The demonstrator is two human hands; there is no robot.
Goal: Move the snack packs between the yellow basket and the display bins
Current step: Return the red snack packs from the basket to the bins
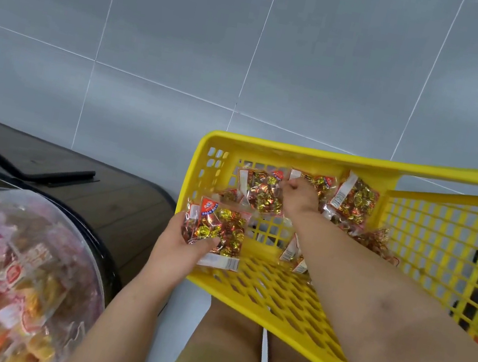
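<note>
Right forearm (370, 299) over yellow basket (269, 146), right hand (299, 196) apparently pinching snack pack (260, 189); left hand (177, 250) gripping another pack (216, 229).

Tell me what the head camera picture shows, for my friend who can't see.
A person's left hand holds a snack pack of gold-wrapped sweets at the edge of a yellow basket, while the right hand reaches in and pinches a second pack. More packs lie in the basket, and a display bin of snacks sits to the left.
</note>
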